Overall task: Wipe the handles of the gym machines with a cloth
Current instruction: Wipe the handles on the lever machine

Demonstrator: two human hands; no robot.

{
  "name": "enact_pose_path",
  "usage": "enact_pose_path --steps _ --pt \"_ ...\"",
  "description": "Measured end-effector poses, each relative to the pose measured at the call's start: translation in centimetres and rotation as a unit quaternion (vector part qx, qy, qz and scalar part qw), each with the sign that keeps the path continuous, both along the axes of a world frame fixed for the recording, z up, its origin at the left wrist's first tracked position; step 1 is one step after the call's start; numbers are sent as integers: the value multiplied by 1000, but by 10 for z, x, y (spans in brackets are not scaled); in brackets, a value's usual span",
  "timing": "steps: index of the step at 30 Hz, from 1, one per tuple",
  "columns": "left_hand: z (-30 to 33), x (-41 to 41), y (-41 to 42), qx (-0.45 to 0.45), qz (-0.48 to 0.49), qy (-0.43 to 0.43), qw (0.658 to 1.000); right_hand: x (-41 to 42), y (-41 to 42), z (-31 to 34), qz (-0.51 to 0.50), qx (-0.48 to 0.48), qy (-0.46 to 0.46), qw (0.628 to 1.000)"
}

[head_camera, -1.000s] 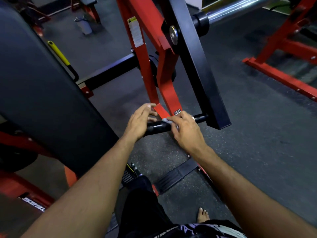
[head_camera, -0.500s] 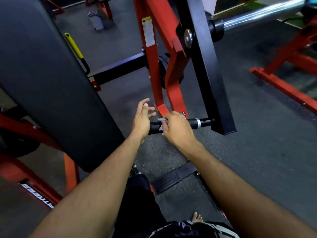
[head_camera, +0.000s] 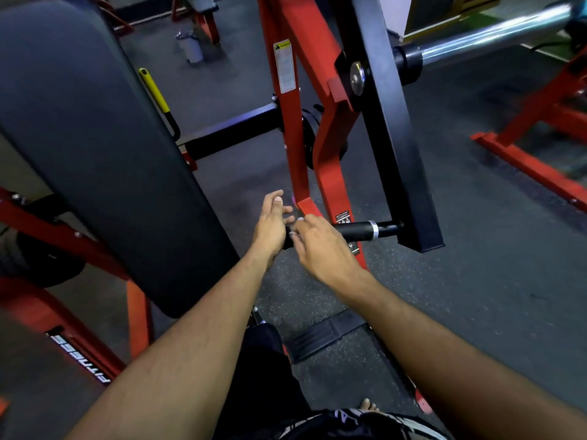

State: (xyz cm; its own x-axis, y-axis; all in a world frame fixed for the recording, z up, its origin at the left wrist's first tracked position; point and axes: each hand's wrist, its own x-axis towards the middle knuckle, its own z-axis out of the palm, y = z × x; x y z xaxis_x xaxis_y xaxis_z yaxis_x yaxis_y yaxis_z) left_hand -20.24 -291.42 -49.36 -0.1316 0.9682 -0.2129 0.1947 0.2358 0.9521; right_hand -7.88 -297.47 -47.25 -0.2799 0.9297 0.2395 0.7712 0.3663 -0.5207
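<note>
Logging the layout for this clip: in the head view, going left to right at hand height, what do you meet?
Black back pad → left hand → right hand wiping with the cloth → bare part of the black handle → silver ring → black upright bar → red frame of the next machine.

cloth [head_camera: 298, 232]: only a pale sliver shows under the right hand [head_camera: 320, 249]
handle [head_camera: 355, 231]: near end covered by both hands
chrome bar [head_camera: 495, 36]: cut off at right edge
far frame [head_camera: 540, 122]: blurred
</note>
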Motion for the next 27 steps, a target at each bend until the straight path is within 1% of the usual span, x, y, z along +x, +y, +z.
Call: enact_pose_path --steps 2,5,7,9,10,12,15,17,19,24,27 --pt "0 0 0 -4 -5 5 1000 19 1 -8 -4 8 -3 1000" --pt "-1 0 -1 -5 -7 10 1000 39 15 -15 -65 14 1 998" --pt "-1 0 -1 -9 -4 8 1000 35 20 -14 -85 22 51 995" --pt "-2 -2 0 -7 -6 9 1000 19 17 -9 -80 48 113 989" --pt "-3 -2 0 -3 -9 13 1000 10 14 -8 -70 66 120 988" --pt "-3 -3 0 4 -8 10 1000 -4 6 -11 -41 96 106 989" --pt "-2 -2 0 5 -6 0 1000 0 -3 -19 -1 106 85 991" --pt "-2 -2 -1 7 -10 3 1000 10 -6 -23 50 109 44 992" --pt "-3 -3 0 10 -9 0 1000 16 -4 -22 81 108 12 991" --pt "-4 -2 1 9 -13 -4 1000 15 7 -14 94 101 -13 990" --pt "-6 -2 2 5 -15 3 1000 36 13 -16 101 113 -48 987"
